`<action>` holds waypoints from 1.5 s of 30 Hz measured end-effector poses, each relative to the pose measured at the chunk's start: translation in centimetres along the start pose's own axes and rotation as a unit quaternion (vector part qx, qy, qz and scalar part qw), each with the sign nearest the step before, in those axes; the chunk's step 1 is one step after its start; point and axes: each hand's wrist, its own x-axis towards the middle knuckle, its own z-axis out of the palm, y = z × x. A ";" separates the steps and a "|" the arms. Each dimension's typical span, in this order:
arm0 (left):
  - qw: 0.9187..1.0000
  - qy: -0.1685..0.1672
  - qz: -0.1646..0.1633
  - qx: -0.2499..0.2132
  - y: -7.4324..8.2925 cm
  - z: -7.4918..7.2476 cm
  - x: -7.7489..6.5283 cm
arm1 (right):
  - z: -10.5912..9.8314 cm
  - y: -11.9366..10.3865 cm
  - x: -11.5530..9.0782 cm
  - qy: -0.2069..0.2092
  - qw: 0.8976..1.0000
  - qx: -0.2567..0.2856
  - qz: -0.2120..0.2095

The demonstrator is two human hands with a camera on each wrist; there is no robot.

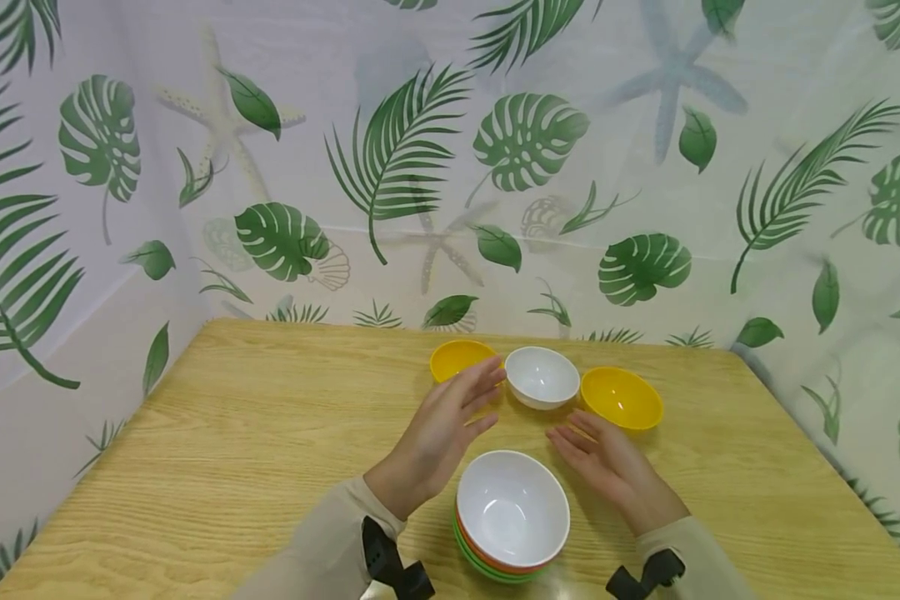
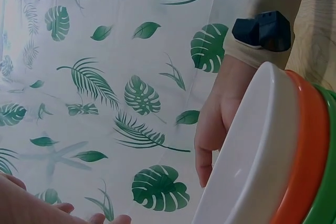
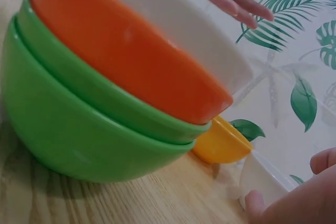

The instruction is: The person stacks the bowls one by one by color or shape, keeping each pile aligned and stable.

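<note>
A stack of nested bowls stands near the table's front: a white bowl [image 1: 513,508] on top, an orange bowl [image 3: 126,51] under it, then two green bowls [image 3: 94,145]. My left hand [image 1: 438,437] hovers above and left of the stack, fingers extended and holding nothing. On the other side my right hand [image 1: 618,467] is raised, its fingers loosely bent around no object. Behind the hands sit a small white bowl [image 1: 542,377], a left yellow bowl [image 1: 452,360] partly covered by my left hand, and a right yellow bowl [image 1: 622,398] just beyond my right fingertips.
The wooden table [image 1: 270,433] stretches out on both sides of the bowls. A white curtain [image 1: 435,167] printed with green leaves and starfish hangs along the table's back and sides.
</note>
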 end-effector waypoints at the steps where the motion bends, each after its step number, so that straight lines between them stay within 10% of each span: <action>1: 1.000 0.001 0.000 -0.001 0.0 0.0 0.1 | 0.2 0.1 0.3 0.004 1.000 0.001 0.001; 45: 0.998 0.052 -0.025 -0.023 -1.8 -0.2 0.3 | -0.1 0.5 6.1 0.016 0.993 0.105 0.045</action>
